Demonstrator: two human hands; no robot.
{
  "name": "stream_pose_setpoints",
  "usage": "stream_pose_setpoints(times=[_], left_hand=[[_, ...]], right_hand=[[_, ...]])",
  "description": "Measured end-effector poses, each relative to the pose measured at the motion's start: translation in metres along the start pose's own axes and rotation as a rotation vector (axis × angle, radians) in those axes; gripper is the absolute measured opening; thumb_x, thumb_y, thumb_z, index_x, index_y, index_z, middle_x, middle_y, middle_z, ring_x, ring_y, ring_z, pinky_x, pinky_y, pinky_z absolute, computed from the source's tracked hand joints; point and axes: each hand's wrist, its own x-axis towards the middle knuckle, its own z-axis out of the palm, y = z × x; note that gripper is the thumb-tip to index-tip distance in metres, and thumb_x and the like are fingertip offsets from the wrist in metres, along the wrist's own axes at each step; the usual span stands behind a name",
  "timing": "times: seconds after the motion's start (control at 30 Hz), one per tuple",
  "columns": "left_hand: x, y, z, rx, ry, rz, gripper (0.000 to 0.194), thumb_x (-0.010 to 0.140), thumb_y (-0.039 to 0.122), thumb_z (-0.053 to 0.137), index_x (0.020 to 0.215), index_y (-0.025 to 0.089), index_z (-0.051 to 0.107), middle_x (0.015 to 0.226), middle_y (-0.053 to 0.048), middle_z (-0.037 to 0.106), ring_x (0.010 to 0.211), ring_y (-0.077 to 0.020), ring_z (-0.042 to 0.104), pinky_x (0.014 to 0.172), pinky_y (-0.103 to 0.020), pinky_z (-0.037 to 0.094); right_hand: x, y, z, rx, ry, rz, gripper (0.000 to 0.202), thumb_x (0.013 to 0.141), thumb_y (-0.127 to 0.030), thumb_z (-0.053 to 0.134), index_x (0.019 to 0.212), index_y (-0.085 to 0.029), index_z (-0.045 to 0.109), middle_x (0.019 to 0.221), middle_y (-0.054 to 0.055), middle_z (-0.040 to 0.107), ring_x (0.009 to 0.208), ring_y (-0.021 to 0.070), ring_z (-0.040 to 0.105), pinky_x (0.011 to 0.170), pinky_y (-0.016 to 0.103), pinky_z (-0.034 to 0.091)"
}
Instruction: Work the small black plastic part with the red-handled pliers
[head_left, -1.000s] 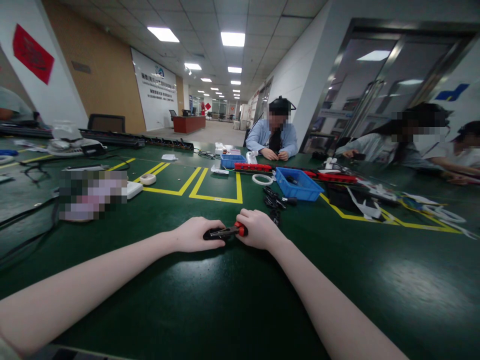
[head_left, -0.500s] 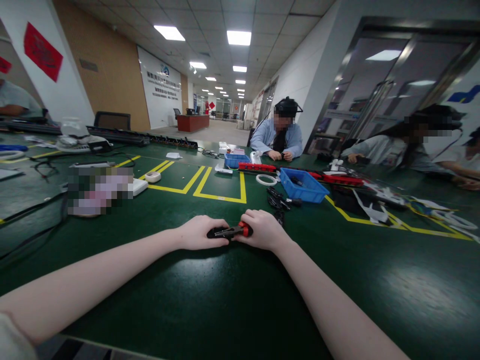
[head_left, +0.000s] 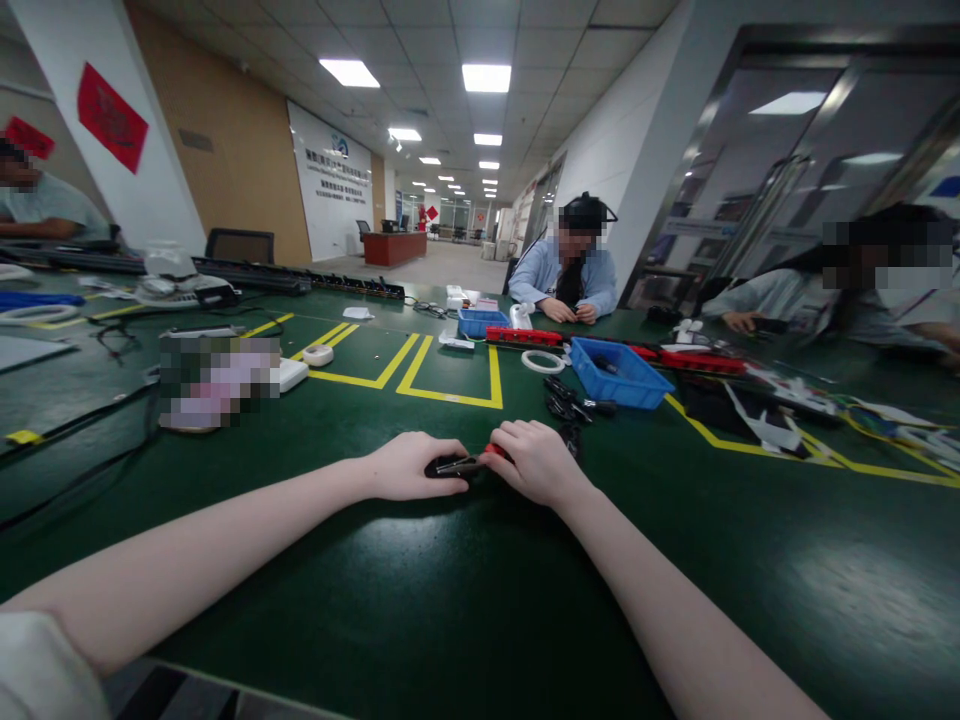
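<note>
In the head view, my left hand is closed around a small black object, mostly covered by the fingers, so its kind cannot be made out. My right hand is closed on the red handle end of a pair of pliers. Their dark metal jaws point left and meet the black object at my left fingers. Both hands are close together, low over the green table. Whether the jaws grip the object is too small to see.
Black cables lie just beyond my right hand, beside a blue bin. Further off are a white ring, red strips and a tape roll. A person sits across the table, others left and right.
The view has swung slightly left. My right fingers now cover more of the red handles. Both hands stay together, holding the same things.
</note>
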Motion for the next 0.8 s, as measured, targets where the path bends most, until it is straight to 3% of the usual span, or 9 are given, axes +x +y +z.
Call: stream_pose_setpoints(times=[0.3, 0.43, 0.6, 0.8], left_hand=[[-0.001, 0.003, -0.003, 0.003, 0.019, 0.008, 0.035, 0.091, 0.051, 0.055, 0.105, 0.02, 0.064, 0.077, -0.001, 0.067, 0.066, -0.0177, 0.062, 0.058, -0.024, 0.037], [-0.001, 0.004, -0.005, 0.042, 0.029, 0.001, 0.033, 0.09, 0.051, 0.058, 0.1, 0.02, 0.064, 0.075, -0.001, 0.067, 0.066, -0.0177, 0.062, 0.057, -0.024, 0.036], [0.0, 0.001, -0.005, 0.063, 0.02, 0.015, 0.037, 0.09, 0.051, 0.059, 0.114, 0.023, 0.062, 0.084, -0.001, 0.07, 0.071, -0.0177, 0.065, 0.06, -0.024, 0.039], [0.001, -0.003, -0.004, 0.063, 0.009, 0.028, 0.04, 0.091, 0.053, 0.057, 0.116, 0.022, 0.061, 0.081, -0.001, 0.069, 0.069, -0.0176, 0.064, 0.058, -0.024, 0.038]], right_hand=[[-0.002, 0.012, -0.002, 0.019, 0.041, 0.044, 0.042, 0.102, -0.028, 0.029, 0.082, -0.017, 0.064, 0.081, 0.006, 0.067, 0.072, 0.0164, 0.058, 0.067, 0.029, 0.034], [-0.001, 0.014, -0.001, 0.039, 0.073, 0.041, 0.042, 0.101, -0.029, 0.029, 0.08, -0.018, 0.063, 0.078, 0.007, 0.066, 0.072, 0.0178, 0.059, 0.066, 0.03, 0.035], [0.004, 0.006, 0.003, 0.049, 0.048, -0.034, 0.04, 0.1, -0.035, 0.034, 0.077, -0.018, 0.062, 0.079, 0.008, 0.067, 0.071, 0.0187, 0.059, 0.067, 0.031, 0.036], [0.006, 0.005, 0.005, 0.041, 0.054, -0.036, 0.041, 0.1, -0.034, 0.033, 0.074, -0.018, 0.06, 0.078, 0.008, 0.067, 0.07, 0.0183, 0.061, 0.066, 0.031, 0.036]])
